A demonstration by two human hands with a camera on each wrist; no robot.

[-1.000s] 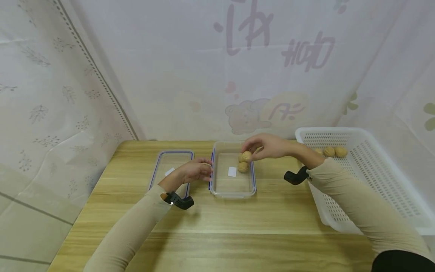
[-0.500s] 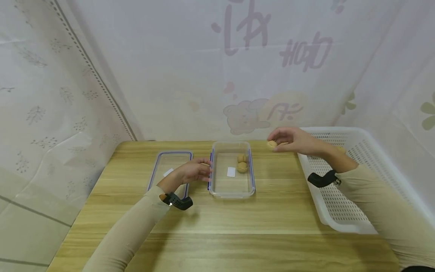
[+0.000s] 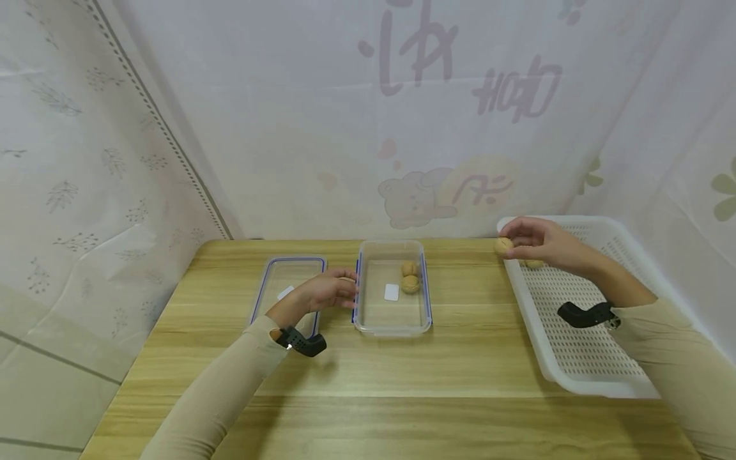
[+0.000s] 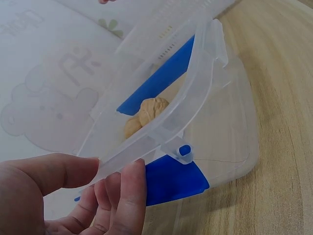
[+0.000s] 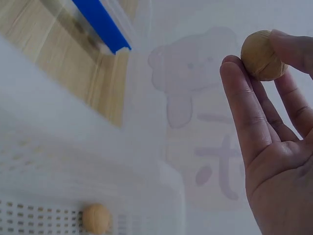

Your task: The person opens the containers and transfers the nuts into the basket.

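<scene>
My right hand [image 3: 537, 239] pinches a walnut [image 5: 263, 56] between thumb and fingertips, above the left back rim of the white basket [image 3: 537, 332]. A walnut [image 3: 533, 263] lies in that basket, partly behind the hand. My left hand [image 3: 328, 291] is at the left side of a clear plastic container [image 3: 370, 322] with blue clips; its thumb [image 4: 80, 171] is at the rim and its fingers [image 4: 129, 196] are against the outer side by the blue clip [image 4: 176, 181]. Two walnuts [image 3: 410, 276] sit together in the container, near its right wall.
A clear lid [image 3: 273, 281] with a blue seal lies left of the container, partly under the left forearm. A white label [image 3: 391, 292] shows in the container. A patterned curtain [image 3: 287, 128] hangs behind the wooden table [image 3: 368, 421].
My right hand has moved right, carrying a walnut from over the container to the basket's rim. Two walnuts stay in the container. My left hand has kept its place.
</scene>
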